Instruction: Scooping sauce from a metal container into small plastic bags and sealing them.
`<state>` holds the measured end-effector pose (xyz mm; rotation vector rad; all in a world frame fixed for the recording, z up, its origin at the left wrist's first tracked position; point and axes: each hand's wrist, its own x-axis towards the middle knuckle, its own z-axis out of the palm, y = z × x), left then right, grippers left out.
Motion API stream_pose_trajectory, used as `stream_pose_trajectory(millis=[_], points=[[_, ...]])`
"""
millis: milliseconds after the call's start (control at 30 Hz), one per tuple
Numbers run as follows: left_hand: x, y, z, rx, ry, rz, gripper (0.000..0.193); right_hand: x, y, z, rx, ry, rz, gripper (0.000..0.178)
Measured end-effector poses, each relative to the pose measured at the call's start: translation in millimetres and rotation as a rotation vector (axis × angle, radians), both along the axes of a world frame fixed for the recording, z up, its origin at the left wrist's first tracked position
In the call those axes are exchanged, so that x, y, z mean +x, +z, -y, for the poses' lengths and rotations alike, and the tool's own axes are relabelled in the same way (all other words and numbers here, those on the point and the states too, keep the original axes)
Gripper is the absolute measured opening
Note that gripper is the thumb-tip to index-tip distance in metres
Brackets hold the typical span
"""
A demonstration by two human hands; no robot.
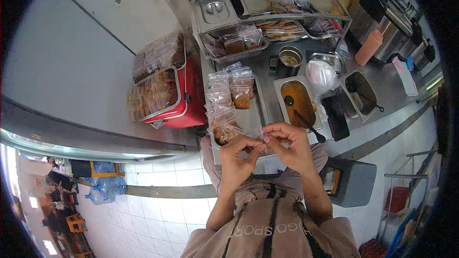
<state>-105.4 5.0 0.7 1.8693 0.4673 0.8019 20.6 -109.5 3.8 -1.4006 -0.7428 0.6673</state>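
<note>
My left hand [240,158] and my right hand [290,149] meet over the counter's near edge, fingers and thumbs pinched together. Between the fingertips is a scrap of clear plastic, which looks like the top of a small zip bag [261,134]; most of it is hidden. Just beyond my left hand, a metal tray [248,120] bears rows of filled zip bags [218,98] with orange-brown sauce. Beyond my right hand stands a steel pan of orange sauce [297,96], and a black ladle [308,125] rests in it.
A red cooler [192,98] at the left carries trays of filled bags [155,93]. A dark steel mug [289,61], a white plastic bag [320,74], a black phone-like slab [335,118] and another pan with a ladle [358,94] stand farther right. A metal rack [272,19] rises behind.
</note>
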Motion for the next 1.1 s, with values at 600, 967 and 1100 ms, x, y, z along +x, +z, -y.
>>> stream_pose_trajectory(millis=[600,967,1100], points=[[4.6,0.3,20.0,0.218,0.218,0.028,0.011,-3.1,0.4,-4.6,-0.025,-0.251,0.418,0.024],[21.9,-5.0,-13.2,-0.769,-0.052,0.295,0.064,9.8,18.0,17.6,0.026,-0.156,0.018,0.015],[17.4,-21.4,-17.0,-0.782,-0.189,0.304,0.056,12.3,10.3,21.7,0.141,-0.289,-0.052,0.016]])
